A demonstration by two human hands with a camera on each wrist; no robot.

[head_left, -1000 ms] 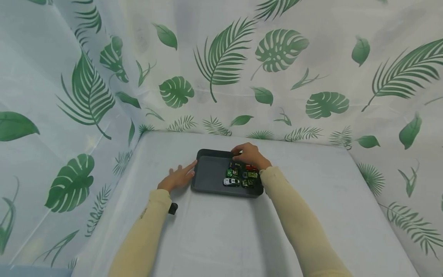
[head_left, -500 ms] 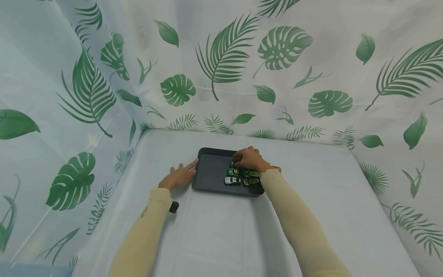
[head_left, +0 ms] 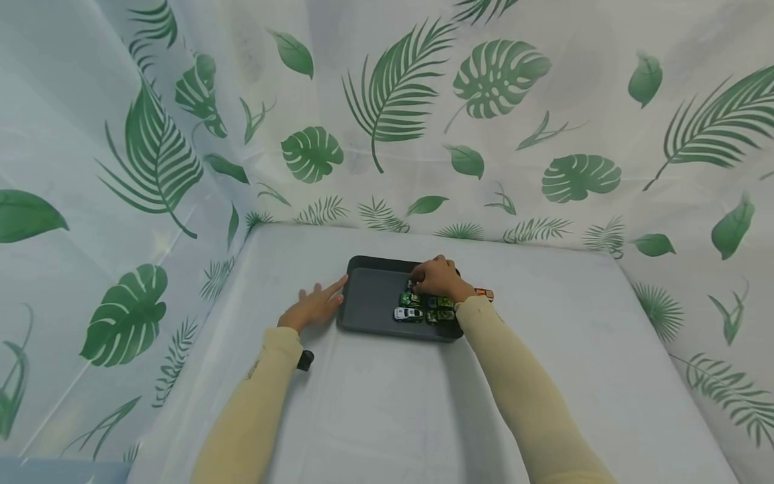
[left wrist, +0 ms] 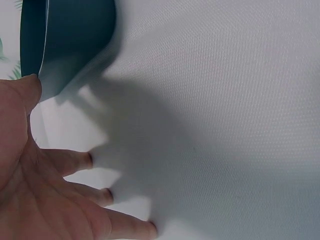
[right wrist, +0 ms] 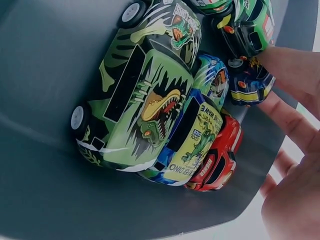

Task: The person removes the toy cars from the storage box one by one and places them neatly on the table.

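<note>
Counter (head_left: 375, 403): pale, finely textured surface. Curtain (head_left: 423, 168): pale, green leaf print, bordering the counter's far, left and right edges; folds above far left corner.

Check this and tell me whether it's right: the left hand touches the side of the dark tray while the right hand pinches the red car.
Wrong car: the right wrist view shows the right hand pinching the dark blue car with yellow markings, not the red car. The left hand does touch the side of the dark tray.
</note>
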